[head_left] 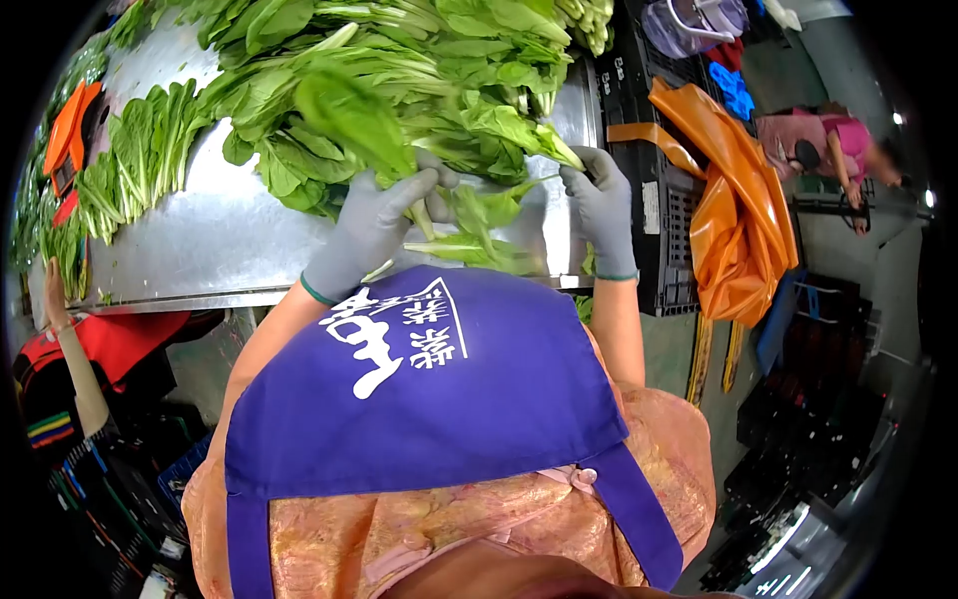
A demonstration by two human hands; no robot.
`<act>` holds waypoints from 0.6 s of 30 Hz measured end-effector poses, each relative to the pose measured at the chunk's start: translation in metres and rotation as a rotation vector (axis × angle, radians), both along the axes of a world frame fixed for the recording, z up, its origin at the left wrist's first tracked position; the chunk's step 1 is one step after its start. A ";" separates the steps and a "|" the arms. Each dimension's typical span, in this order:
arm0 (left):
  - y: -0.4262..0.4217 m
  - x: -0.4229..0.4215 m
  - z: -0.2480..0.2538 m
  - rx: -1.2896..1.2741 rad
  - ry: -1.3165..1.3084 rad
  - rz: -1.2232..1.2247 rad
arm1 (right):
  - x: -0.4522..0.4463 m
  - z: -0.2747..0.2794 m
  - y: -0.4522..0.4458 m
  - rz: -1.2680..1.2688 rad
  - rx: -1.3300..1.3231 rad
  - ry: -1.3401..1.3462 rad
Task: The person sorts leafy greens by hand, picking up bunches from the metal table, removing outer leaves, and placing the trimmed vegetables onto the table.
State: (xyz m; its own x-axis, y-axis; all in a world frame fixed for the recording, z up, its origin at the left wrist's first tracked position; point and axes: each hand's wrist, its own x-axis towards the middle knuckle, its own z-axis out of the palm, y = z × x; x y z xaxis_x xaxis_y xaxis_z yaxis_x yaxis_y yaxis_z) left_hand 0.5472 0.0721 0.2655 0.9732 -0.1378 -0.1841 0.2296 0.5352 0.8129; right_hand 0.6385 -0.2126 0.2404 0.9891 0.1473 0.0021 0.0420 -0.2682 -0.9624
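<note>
My left hand (pixel 384 215), in a grey glove, is closed round the stem of a leafy green (pixel 354 120) whose broad leaf points up and is blurred. To its right, my right hand (pixel 601 205), also gloved in grey, pinches the pale stem end of another green (pixel 554 145). Loose leaves (pixel 484 215) lie between the hands near the front edge of the metal table (pixel 215 230). Beyond both hands spreads a large pile of leafy greens (pixel 399 55).
Bundled greens (pixel 150 145) stand at the left, near a co-worker's arm (pixel 75 349). Black crates (pixel 669 215) and an orange plastic sheet (pixel 738 210) are at the right. Another person (pixel 838 150) is farther off, and a purple container (pixel 694 25) sits at the top right.
</note>
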 end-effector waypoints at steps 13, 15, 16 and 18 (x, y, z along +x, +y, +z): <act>-0.002 0.016 0.026 0.248 -0.043 0.233 | -0.033 0.049 0.106 0.355 0.263 0.050; 0.001 0.013 0.025 0.236 -0.054 0.238 | -0.036 0.053 0.105 0.369 0.280 0.091; 0.001 0.011 0.024 0.228 -0.058 0.237 | -0.036 0.052 0.104 0.373 0.289 0.108; -0.007 0.009 0.022 0.175 -0.096 0.285 | -0.035 0.048 0.104 0.323 0.368 0.163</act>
State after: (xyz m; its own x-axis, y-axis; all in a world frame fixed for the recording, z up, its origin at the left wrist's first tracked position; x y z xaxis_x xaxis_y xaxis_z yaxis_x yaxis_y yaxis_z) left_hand 0.5566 0.0650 0.2873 0.9821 0.1673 -0.0868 0.0092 0.4172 0.9088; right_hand 0.6031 -0.1087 0.2885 0.8852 0.4636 -0.0395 -0.0920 0.0913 -0.9916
